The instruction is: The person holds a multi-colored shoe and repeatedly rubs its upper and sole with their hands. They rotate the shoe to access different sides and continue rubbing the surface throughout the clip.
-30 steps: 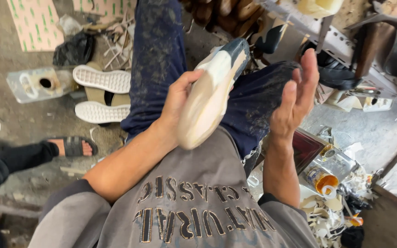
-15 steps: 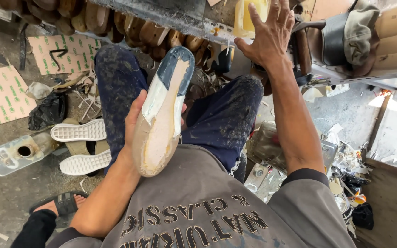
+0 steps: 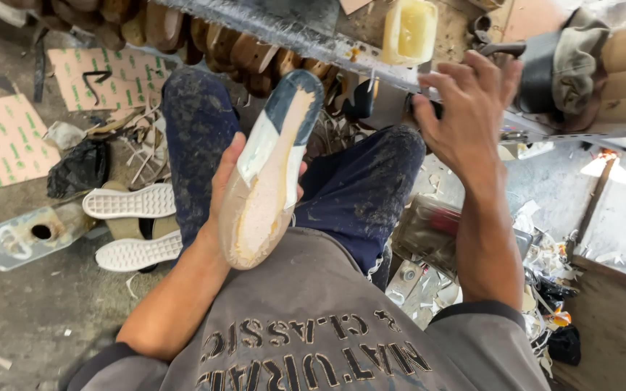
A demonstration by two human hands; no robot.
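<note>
1. The left hand (image 3: 230,188) is clasped around a shoe upper on its last (image 3: 269,174), bottom face turned up, fingers wrapped behind it and thumb along its left edge; it sits over the person's lap, between the two knees in stained blue trousers (image 3: 356,192)
2. The right hand (image 3: 472,108) is spread, fingers splayed, grasping nothing I can make out; it is stretched out to the near edge of the workbench (image 3: 291,32), above a dark object I cannot identify
3. From where I stand, the shoe would be best kept tilted as it is, heel low and toe up, so its pale bottom stays clear of the trousers
4. The reach should go round the yellow plastic tub (image 3: 409,30), which stands just beyond the fingers on the bench edge and would tip easily
5. Farther left on the floor lie two white outsoles (image 3: 132,203), tread up, beside a clear plastic block (image 3: 30,235); further back are green-printed card sheets (image 3: 5,137)
</note>
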